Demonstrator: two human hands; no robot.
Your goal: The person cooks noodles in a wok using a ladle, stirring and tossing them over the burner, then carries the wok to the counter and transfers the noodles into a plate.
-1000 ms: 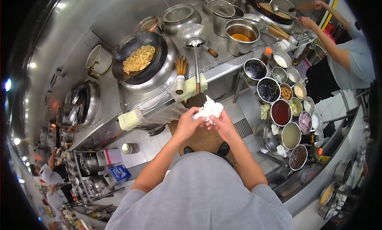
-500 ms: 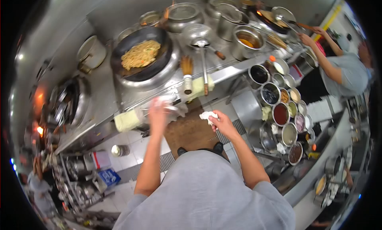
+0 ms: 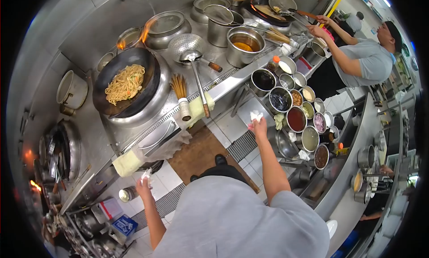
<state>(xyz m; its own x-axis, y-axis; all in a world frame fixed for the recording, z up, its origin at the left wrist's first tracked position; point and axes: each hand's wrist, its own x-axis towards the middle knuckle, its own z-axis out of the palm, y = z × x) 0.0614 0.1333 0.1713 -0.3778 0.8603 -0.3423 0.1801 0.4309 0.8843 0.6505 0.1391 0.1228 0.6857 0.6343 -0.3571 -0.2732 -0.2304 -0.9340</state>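
My right hand (image 3: 258,126) is closed on a crumpled white tissue (image 3: 256,115), held out beside the pots of sauces. Low on the left, my left hand (image 3: 144,185) is closed around another crumpled white tissue (image 3: 147,175), above the floor near a silver can (image 3: 128,194). Ahead, a dark wok (image 3: 104,100) with cooked noodles (image 3: 125,84) sits tilted on the stove. To its right lie a bamboo brush (image 3: 179,87), a steel ladle (image 3: 197,78) and a perforated strainer (image 3: 179,43). A pale folded cloth (image 3: 127,163) lies at the counter's front edge.
Flames (image 3: 146,31) rise behind the wok. Several sauce and ingredient containers, including a pot of red sauce (image 3: 296,118), crowd the right side. A co-worker (image 3: 370,64) cooks at another wok (image 3: 273,18). A brown mat (image 3: 206,154) covers the floor ahead.
My left hand has moved from the counter's front edge down and left. My right hand has shifted right towards the sauce pots. The whole view has turned slightly.
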